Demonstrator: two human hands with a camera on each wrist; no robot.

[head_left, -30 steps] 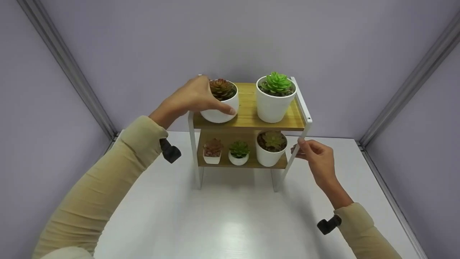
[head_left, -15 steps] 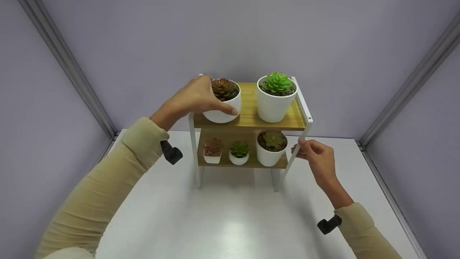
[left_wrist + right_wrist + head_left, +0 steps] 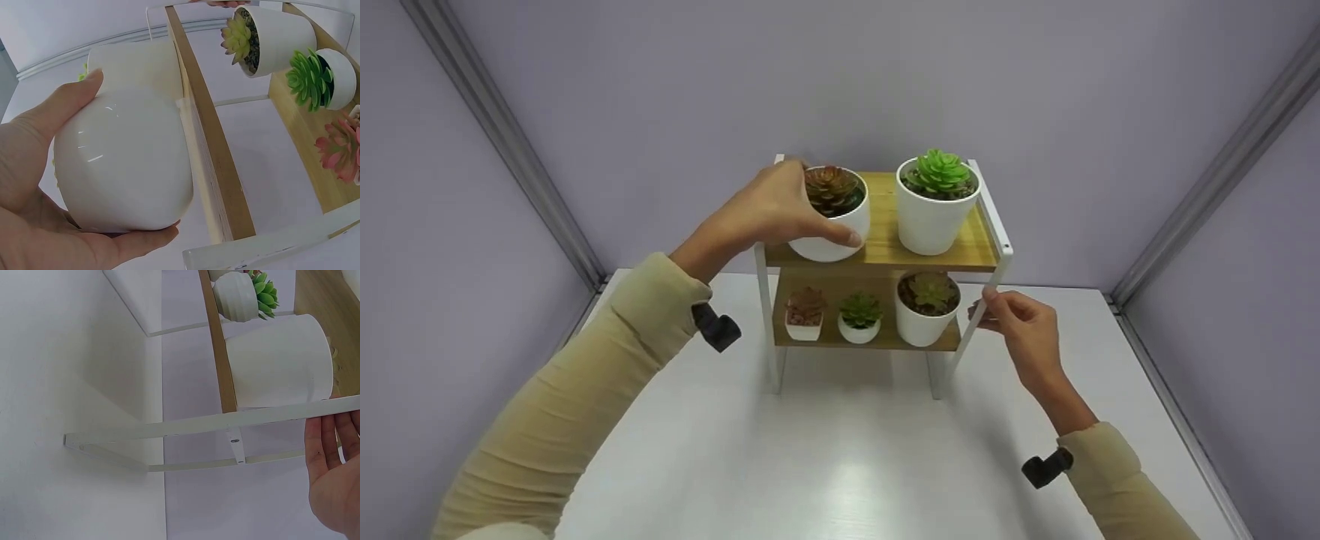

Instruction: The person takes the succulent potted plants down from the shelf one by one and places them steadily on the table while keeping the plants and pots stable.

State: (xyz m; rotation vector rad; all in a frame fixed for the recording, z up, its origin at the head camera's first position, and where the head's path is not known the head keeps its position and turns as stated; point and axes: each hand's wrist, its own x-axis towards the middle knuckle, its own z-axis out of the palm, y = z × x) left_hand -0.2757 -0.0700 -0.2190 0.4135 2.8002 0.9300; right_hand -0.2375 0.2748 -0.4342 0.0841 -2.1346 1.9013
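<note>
My left hand [image 3: 776, 210] grips a rounded white pot [image 3: 823, 250] with a reddish-brown succulent [image 3: 831, 189], thumb across its front and fingers round the far left side. The left wrist view shows the pot [image 3: 124, 163] between thumb and fingers, its base close to the shelf board's edge [image 3: 208, 129]. This pot is at the left of the upper wooden shelf [image 3: 881, 251]. With thumb and fingers, my right hand [image 3: 1027, 337] holds the white right leg [image 3: 973, 319] of the plant stand. A tall white pot [image 3: 931, 225] with a bright green succulent stands at the upper shelf's right.
On the lower shelf [image 3: 877, 343] stand a small square pot [image 3: 804, 331] with a reddish succulent, a small round pot [image 3: 858, 334] with a green one and a larger white pot [image 3: 919, 328]. The stand rests on a white table [image 3: 840, 450] before a pale wall [image 3: 855, 75].
My left hand and the rounded pot have shifted slightly to the right and a little toward the shelf's front edge. My right hand stays in place on the leg.
</note>
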